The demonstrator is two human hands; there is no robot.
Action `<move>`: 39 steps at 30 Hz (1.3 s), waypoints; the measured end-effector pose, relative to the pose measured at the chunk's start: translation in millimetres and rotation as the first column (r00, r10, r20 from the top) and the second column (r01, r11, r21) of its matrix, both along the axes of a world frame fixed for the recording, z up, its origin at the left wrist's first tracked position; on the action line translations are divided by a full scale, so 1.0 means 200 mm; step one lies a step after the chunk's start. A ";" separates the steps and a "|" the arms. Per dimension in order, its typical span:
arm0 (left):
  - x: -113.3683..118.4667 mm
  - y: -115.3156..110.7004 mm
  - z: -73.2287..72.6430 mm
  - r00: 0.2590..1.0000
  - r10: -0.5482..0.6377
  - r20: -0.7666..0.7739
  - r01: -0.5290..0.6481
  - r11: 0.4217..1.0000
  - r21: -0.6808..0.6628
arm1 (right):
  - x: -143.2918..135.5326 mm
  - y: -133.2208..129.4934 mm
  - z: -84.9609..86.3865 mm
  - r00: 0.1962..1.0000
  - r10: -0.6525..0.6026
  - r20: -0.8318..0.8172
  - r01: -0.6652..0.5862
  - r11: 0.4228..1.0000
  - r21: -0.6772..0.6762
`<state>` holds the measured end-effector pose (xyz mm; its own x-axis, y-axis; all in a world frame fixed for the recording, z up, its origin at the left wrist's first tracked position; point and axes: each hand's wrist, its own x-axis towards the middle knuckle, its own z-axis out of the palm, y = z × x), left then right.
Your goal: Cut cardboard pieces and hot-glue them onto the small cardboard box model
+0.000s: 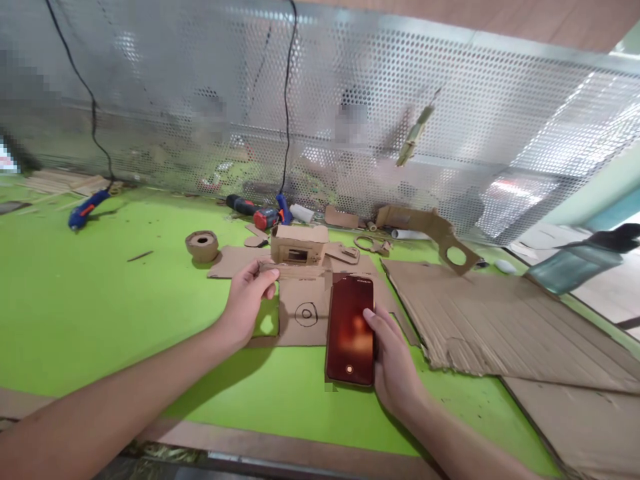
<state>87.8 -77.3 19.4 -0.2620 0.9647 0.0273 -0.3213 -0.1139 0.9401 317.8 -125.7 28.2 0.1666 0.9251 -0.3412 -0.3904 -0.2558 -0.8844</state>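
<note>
My right hand (395,353) is wrapped around a smartphone (350,330), held upright with its screen facing me. The screen glows dark red, with a round button near the bottom. The thumb of my left hand (250,293) presses against its fingers, pinching the end of a thin cardboard strip (303,272). Beneath and between the hands lies a flat cardboard sheet (290,333) with two circles drawn on it, one inside the other; the phone covers part of it. Just behind the strip stands a small cardboard box (300,243) with a rectangular opening.
A thick cardboard ring (202,246) sits left of the box. Blue glue guns (89,209) with hanging cords and a power drill (250,210) lie toward the back. Large corrugated sheets (480,320) cover the right side. A perforated metal panel (320,100) closes off the rear.
</note>
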 end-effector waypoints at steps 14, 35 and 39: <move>0.00 -0.01 0.01 0.999 -0.008 0.037 0.008 1.000 0.005 | 0.12 0.10 -0.04 0.994 -0.063 0.091 0.062 0.998 0.013; 0.00 0.01 -0.02 0.999 0.001 0.045 0.001 1.000 -0.031 | 0.14 0.13 0.00 0.974 -0.134 0.184 0.129 0.991 0.039; 0.00 0.01 -0.02 0.999 -0.003 0.035 0.004 1.000 -0.010 | 0.15 0.14 0.01 0.955 -0.208 0.214 0.199 0.978 0.066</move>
<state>87.8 -75.4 15.0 -0.2593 0.9658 0.0080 -0.3546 -0.1029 0.9294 346.9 -97.5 31.2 0.4186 0.8770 -0.2359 -0.2266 -0.1507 -0.9623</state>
